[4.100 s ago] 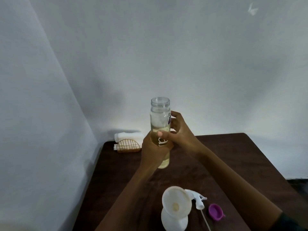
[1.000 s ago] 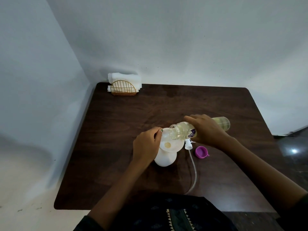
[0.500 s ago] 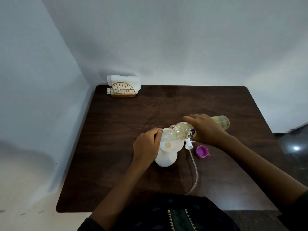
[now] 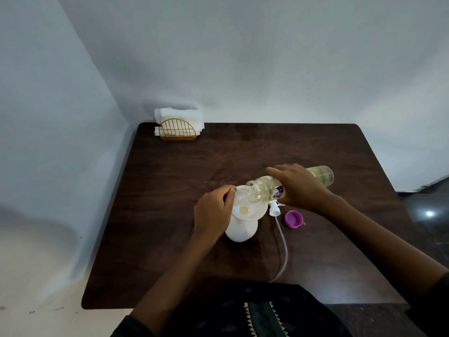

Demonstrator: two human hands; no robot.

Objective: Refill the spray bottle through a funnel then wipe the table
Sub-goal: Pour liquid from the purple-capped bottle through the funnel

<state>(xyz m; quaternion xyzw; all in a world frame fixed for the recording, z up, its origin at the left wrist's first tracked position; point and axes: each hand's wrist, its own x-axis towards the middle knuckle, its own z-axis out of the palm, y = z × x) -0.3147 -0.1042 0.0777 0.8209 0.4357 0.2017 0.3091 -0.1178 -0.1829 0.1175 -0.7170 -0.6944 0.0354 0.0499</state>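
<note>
A white spray bottle (image 4: 241, 231) stands near the middle of the dark wooden table (image 4: 184, 171) with a white funnel (image 4: 246, 209) in its neck. My left hand (image 4: 213, 210) grips the funnel's left rim. My right hand (image 4: 300, 184) holds a clear refill bottle (image 4: 263, 189) of pale yellow liquid almost level, its open mouth over the funnel's right edge. The liquid sits toward the bottle's base at the right. The white spray head (image 4: 274, 207) with its long tube lies on the table just right of the funnel.
A purple cap (image 4: 294, 219) lies right of the spray head. A gold wire holder with white napkins (image 4: 178, 126) stands at the table's far left corner against the wall. Walls border the table at the back and left.
Four seconds ago both hands held the refill bottle upright in the air. Now the left hand is on the funnel and the right holds the bottle tipped over it; little change in the last second.
</note>
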